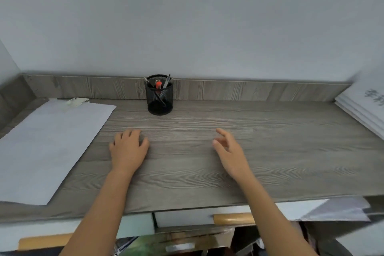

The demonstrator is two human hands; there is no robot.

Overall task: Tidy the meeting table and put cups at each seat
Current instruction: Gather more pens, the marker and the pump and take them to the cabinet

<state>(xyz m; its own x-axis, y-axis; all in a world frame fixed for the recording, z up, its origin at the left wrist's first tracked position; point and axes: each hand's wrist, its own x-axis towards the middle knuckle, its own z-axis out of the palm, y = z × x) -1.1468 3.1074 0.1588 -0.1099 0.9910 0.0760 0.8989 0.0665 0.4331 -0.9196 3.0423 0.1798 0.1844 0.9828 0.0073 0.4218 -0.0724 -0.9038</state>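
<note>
both hands are empty: the left hand lies palm down with its fingers loosely bent, on or just over the table, and i cannot tell whether it touches; the right hand hovers beside it, fingers spread and relaxed, gripping nothing; no cups show anywhere in view, so they must come from outside it.

likely troubles, as i judge them: the mesh pen holder stands upright at the back, beyond and between the two hands, and a quick reach forward could tip it and scatter the pens; the large white sheet on the left reaches close to the front edge, so a sweep of the left forearm could drag it off; the stack of papers on the right is fanned and runs out of view, so a careless pull may slide its layers apart; a cup set on loose paper could sit unsteady or mark it.

counted: two hands; one pen holder; at least three pens in it, one with an orange top, the exact number hidden by the mesh; one large sheet with one small tag at its far corner; one stack, its sheets too blurred to count; cups, zero.
</note>
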